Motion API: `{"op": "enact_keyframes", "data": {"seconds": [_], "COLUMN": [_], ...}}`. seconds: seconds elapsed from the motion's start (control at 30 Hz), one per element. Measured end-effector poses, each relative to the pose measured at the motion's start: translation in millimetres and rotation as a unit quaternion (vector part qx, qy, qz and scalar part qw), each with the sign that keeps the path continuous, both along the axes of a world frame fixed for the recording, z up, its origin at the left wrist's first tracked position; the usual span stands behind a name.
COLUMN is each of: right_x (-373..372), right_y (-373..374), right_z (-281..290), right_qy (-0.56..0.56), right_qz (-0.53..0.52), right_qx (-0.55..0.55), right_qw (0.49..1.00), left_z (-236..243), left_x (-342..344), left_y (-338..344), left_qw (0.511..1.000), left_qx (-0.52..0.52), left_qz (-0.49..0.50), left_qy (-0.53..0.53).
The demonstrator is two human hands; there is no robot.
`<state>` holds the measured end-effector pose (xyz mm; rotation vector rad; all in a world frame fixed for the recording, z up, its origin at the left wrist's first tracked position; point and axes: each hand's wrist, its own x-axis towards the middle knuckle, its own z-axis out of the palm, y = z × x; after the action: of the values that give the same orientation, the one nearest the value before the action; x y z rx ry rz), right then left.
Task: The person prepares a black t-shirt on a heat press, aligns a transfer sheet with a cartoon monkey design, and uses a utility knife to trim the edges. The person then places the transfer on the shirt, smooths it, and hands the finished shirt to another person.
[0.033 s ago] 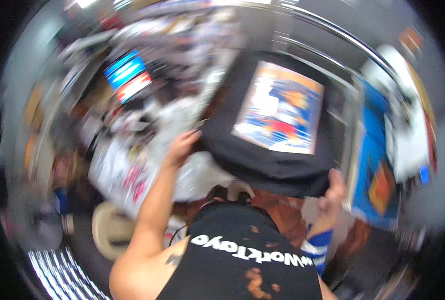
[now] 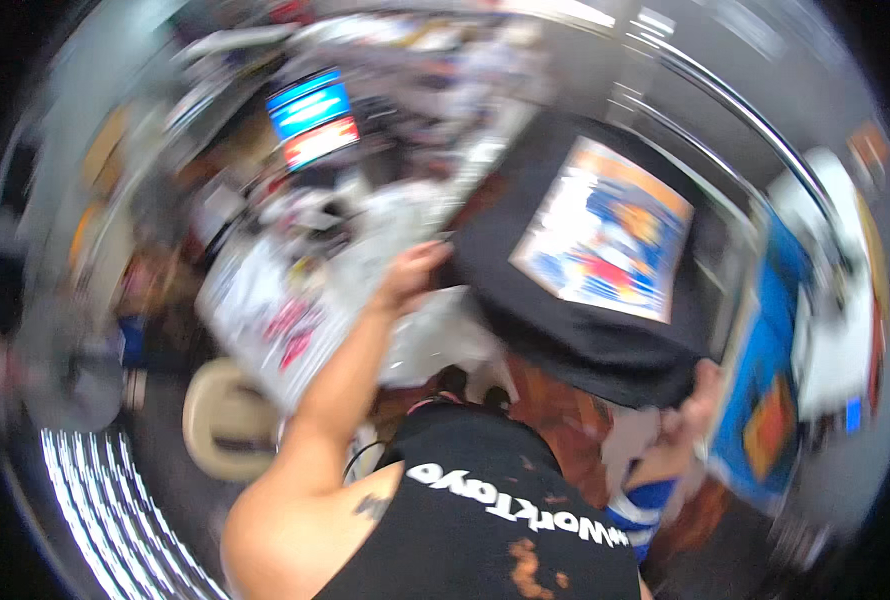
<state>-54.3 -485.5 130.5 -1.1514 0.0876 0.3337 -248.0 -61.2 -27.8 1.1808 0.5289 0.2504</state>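
Note:
A black piece of fabric, seemingly a T-shirt [image 2: 555, 320], lies spread before me with a colourful rectangular print [image 2: 610, 235] on it. My left hand [image 2: 412, 275] is closed at its left edge, thumb and fingers pinching there. At the near right corner my right hand [image 2: 695, 405] is closed round the edge, though blur softens its fingers. What supports the fabric underneath is hidden.
Left of the fabric are white plastic bags [image 2: 275, 320] and a cluttered table. A lit blue, white and red screen [image 2: 315, 118] stands behind them. A beige stool [image 2: 227, 420] is at lower left. Metal rails [image 2: 735, 105] run behind, and a blue printed panel [image 2: 760, 380] is at right.
The whole view has swung, so the fabric, both hands and the surroundings sit farther right in the picture. Both hands stay at the same edges of the fabric.

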Motion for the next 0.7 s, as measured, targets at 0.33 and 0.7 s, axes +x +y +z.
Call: {"op": "enact_keyframes", "data": {"seconds": [0.33,0.7], "right_x": [69,-303], "right_y": [129,289], "right_z": [169,274], "right_qy": [-0.432,-0.375], "right_qz": [-0.067,0.679], "right_qx": [-0.043,0.052], "right_qw": [0.899,0.628], "left_z": [146,208], "left_x": [-135,-532], "left_y": [-141,-428], "left_qw": [0.979,0.489], "left_qx": [0.032,0.271], "left_qz": [0.108,0.829], "left_qy": [-0.172,-0.015]}}
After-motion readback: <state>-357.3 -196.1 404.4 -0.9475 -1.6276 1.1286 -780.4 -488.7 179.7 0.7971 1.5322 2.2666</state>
